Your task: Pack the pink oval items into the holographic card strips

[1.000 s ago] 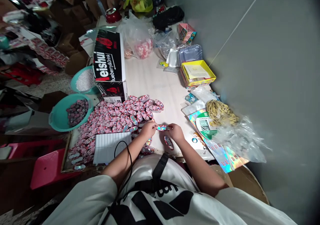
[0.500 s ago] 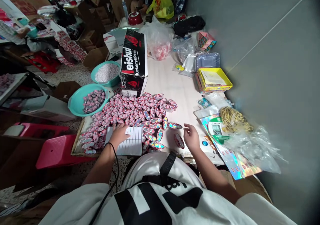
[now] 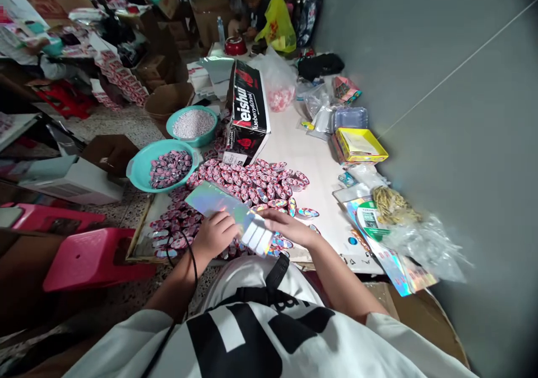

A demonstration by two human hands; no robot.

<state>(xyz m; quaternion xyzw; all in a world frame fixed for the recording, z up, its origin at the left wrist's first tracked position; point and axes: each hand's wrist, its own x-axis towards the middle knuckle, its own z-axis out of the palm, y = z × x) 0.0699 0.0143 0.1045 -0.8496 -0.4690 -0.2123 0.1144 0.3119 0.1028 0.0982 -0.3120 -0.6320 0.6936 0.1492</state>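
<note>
A shiny rainbow-foil sheet (image 3: 216, 198) is held tilted above the table's near edge. Its lower right part shows white strips, as if bent over or backed. My left hand (image 3: 216, 235) is closed on the sheet's near side. On the right side, my right hand (image 3: 290, 227) has its fingers closed at the sheet's edge by the white strips; its thumb is hidden. Beneath and beyond the sheet spreads a dense pile of small oval pink-and-red pieces (image 3: 269, 187), some with shiny foil faces. One foil-faced oval piece (image 3: 308, 213) lies at the pile's right edge.
Left of the pile are a turquoise basin (image 3: 137, 167) of pinkish pieces and another turquoise basin (image 3: 171, 134) of pale bits. A black carton (image 3: 252, 106) stands behind. Along the grey wall lie a yellow box (image 3: 382, 155), plastic bags (image 3: 437, 243) and golden cord (image 3: 390, 204). Pink stools (image 3: 92, 260) stand left.
The sheet has been lifted from the pile and turned, so its foil face shows. My right hand has moved left onto its edge. The view has shifted slightly.
</note>
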